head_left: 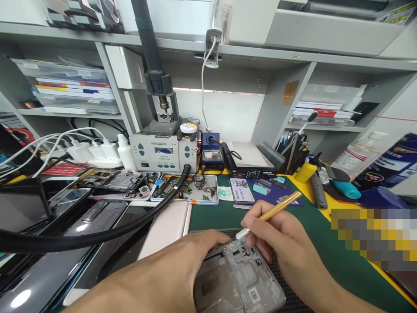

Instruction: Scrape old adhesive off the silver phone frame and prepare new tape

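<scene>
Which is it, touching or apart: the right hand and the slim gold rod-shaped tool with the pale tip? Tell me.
Touching: the head view shows the right hand gripping the gold tool between thumb and fingers.

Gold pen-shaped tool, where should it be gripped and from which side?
Probably low on the gold shaft of the pen-shaped tool, just above its white tip, coming from the right. The shaft is slim, straight and slants up to the right, so a pen-style pinch suits it, as the right hand holds it, tip down at the phone frame.
</scene>
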